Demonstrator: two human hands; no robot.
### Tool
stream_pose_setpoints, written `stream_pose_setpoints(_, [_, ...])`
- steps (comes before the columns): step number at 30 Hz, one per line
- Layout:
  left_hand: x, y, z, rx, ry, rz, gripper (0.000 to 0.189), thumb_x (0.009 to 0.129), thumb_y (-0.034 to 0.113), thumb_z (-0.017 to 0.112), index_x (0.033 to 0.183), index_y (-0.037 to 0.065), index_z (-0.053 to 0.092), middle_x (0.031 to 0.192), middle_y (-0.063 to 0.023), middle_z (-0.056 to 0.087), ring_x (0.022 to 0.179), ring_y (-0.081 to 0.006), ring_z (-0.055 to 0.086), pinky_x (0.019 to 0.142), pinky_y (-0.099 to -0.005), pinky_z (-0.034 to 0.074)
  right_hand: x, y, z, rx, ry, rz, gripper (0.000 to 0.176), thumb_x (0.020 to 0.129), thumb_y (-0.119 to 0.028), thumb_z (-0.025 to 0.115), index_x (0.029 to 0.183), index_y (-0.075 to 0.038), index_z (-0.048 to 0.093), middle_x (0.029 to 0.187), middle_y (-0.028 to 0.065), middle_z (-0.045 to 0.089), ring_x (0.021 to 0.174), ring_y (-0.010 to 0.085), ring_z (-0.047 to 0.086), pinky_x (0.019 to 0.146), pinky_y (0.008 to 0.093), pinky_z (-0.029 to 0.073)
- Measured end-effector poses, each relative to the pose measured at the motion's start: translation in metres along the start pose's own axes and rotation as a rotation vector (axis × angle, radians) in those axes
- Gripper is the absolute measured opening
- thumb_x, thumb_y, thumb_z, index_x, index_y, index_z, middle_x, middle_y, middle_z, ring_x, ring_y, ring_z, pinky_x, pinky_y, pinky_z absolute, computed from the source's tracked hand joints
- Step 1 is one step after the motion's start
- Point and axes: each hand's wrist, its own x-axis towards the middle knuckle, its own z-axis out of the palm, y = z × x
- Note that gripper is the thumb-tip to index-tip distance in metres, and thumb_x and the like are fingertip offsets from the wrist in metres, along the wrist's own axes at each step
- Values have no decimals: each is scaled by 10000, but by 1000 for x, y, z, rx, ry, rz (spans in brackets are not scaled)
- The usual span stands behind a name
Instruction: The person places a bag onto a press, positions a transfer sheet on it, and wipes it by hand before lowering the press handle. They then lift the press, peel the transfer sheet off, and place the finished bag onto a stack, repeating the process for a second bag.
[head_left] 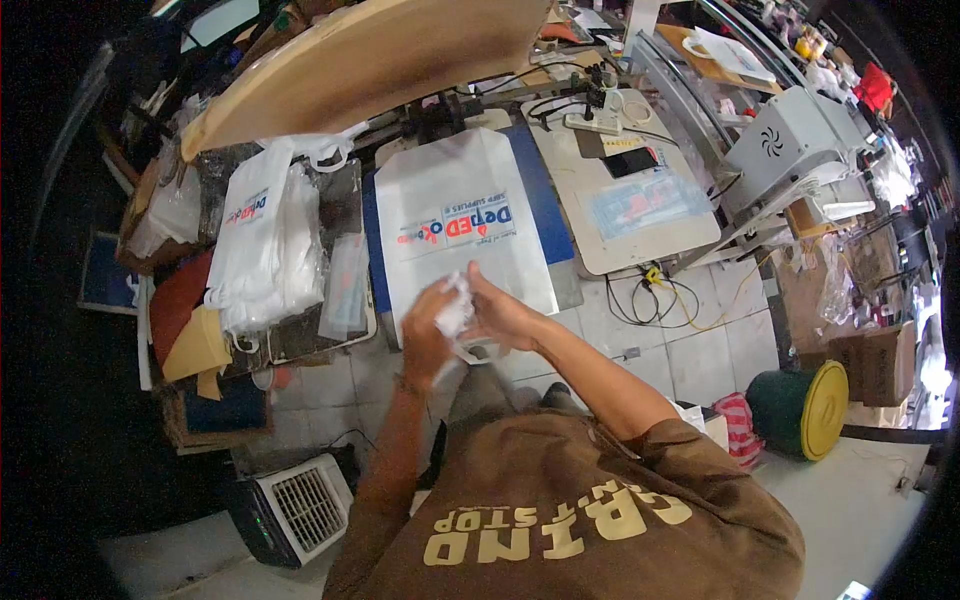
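Note:
A white bag [460, 185] with red and blue "DepED" print lies flat on a blue-edged board in front of me. Over its near end, my left hand [428, 325] is closed around a bunch of crumpled white material [457, 308], blurred by motion. It may be the bag's handles; a white strap loop hangs just below. My right hand [503, 315] comes in from the right against the same bunch, thumb raised, with its other fingers partly hidden. Left of the board, a stack of similar white printed bags [265, 240] rests with its handles toward the back.
A curved wooden panel [370, 70] overhangs the board. To the right, another board [640, 250] bears a phone [630, 161], a power strip [593, 124] and printed film. Cables [650, 300] dangle by the floor. A grey machine [795, 140], a yellow-lidded bin [825, 410] and a vented unit [305, 505] stand around.

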Motion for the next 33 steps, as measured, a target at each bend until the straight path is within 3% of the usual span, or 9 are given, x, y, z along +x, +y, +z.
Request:
stream_pose_setpoints(2, [35,-41,-14,20,90,100,360,807,-51,652,1158,-2,718,1269,-199,681,1244,-361,625,1057,-418,497,4,-17,-11,-828,247,-280,609,1023,-558,548,1348,-46,589,1306,131,630,1242,238,579,1039,390,462])
stream_pose_setpoints(5, [88,-99,-28,212,113,30,470,731,-140,603,1156,14,733,1166,-187,679,1180,-372,621,1067,-425,472,-11,-46,-58,-1664,830,-590,726,816,-503,801,1396,-113,605,1414,254,546,1222,378,572,1027,448,469])
stream_pose_setpoints(8, [99,-132,17,373,100,72,471,713,-118,628,1146,29,740,1113,-166,660,1152,-360,599,1041,-418,469,-14,-54,-89,-1779,1129,-728,749,764,-453,836,1424,-194,595,1537,303,385,1317,477,486,1071,512,442])
stream_pose_setpoints(13, [135,-46,120,38,-62,244,453,706,-95,626,1108,74,748,1145,-140,662,1139,-359,587,1005,-448,470,-9,-56,-109,-1569,959,-677,793,744,-418,854,1461,-242,566,1570,316,309,1396,525,398,1113,523,417])
stream_pose_setpoints(16, [115,-50,96,45,-267,305,447,710,-92,625,1106,78,743,1137,-131,677,1118,-342,610,1001,-455,479,-12,-62,-117,-1537,934,-715,776,763,-398,844,1472,-269,558,1562,309,327,1402,514,403,1103,508,432])
stream_pose_setpoints(20, [108,-128,26,16,-208,210,369,751,-128,609,1046,77,693,1071,-120,709,1073,-323,641,981,-456,485,-15,-64,-112,-1485,930,-617,739,755,-395,835,1444,-299,586,1562,305,337,1363,490,466,1075,503,465])
stream_pose_setpoints(24, [128,-81,100,-7,-203,130,371,716,-107,636,1044,56,695,1065,-114,709,1069,-334,639,947,-429,510,-14,-66,-114,-1549,946,-653,692,764,-401,821,1417,-309,613,1555,292,355,1332,484,500,1045,503,490])
stream_pose_setpoints(26, [135,-37,112,-54,-293,331,348,725,-106,647,1024,60,708,1087,-108,715,1075,-328,645,946,-407,511,-15,-61,-115,-1508,931,-649,700,771,-407,816,1431,-299,608,1565,285,352,1360,468,483,1050,489,480])
stream_pose_setpoints(33, [135,-69,88,-43,-428,368,383,692,-86,632,1030,61,733,1066,-103,727,1075,-320,645,966,-448,502,-16,-59,-114,-1506,930,-663,660,760,-358,826,1388,-261,647,1554,290,365,1363,470,470,1077,484,459])
